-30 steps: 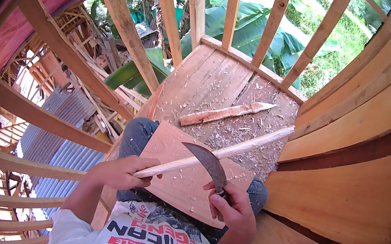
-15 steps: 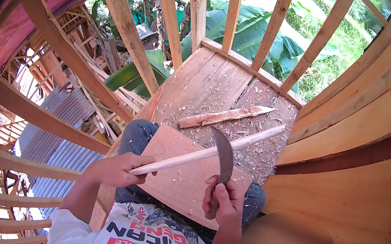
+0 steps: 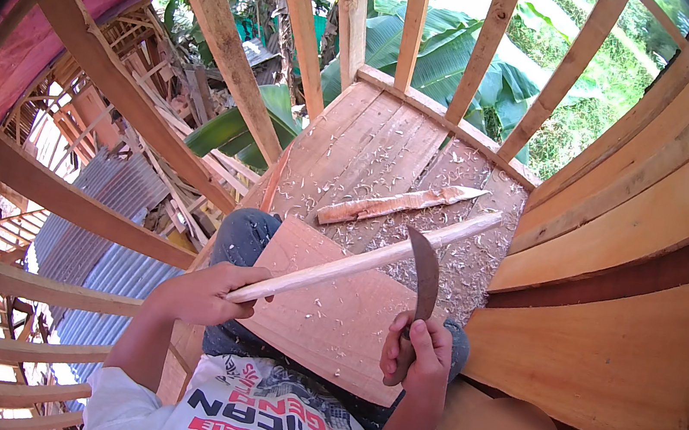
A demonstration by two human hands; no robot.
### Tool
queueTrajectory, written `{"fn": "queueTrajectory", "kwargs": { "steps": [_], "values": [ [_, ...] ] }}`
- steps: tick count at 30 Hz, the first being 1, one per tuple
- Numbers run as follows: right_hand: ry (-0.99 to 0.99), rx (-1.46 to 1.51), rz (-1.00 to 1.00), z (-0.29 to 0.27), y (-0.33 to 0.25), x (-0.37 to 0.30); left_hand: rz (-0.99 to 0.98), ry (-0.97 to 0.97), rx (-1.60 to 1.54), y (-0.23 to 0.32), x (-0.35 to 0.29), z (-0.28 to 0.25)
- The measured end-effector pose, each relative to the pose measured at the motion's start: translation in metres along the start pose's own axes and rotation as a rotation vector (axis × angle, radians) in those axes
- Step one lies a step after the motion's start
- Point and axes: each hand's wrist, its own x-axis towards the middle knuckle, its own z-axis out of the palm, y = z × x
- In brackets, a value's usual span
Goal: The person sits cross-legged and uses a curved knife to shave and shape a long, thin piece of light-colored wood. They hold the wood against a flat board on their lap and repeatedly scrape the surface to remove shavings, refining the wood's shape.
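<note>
My left hand (image 3: pixel 217 292) is closed round the near end of a pale, whittled wooden stick (image 3: pixel 356 260). The stick slants up to the right, its far end over the shavings on the floor. In my right hand (image 3: pixel 420 351) is the handle of a curved knife (image 3: pixel 424 278), its dark blade pointing up, close to the stick's right part. Across my lap lies a flat wooden board (image 3: pixel 321 327) with a few shavings on it. Beyond the stick, a rough piece of wood (image 3: pixel 389 206) with a pointed right end rests on the floor.
Wood shavings (image 3: pixel 465 257) cover much of the plank floor (image 3: pixel 373 132). Upright wooden slats (image 3: pixel 412 28) fence the far and left sides. A panelled wooden wall (image 3: pixel 607 337) stands close on my right. Corrugated metal sheets (image 3: pixel 109 219) lie outside, at the left.
My right hand has moved the knife to the right along the stick. The stick has shifted slightly, its near end a little further left. Both grips stay the same.
</note>
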Motion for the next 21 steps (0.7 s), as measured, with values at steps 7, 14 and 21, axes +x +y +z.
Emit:
{"fn": "queueTrajectory", "kwargs": {
  "steps": [7, 14, 21],
  "values": [
    [0.035, -0.06, 0.064, -0.004, -0.006, -0.002, 0.065, 0.031, 0.049, -0.004, 0.005, 0.003],
    [0.095, -0.088, 0.01, -0.009, -0.004, -0.001, 0.039, 0.026, 0.092, -0.001, 0.005, 0.003],
    [0.179, -0.082, -0.013, -0.006, -0.007, 0.002, 0.053, 0.031, 0.095, 0.0, 0.007, 0.004]
  ]
}}
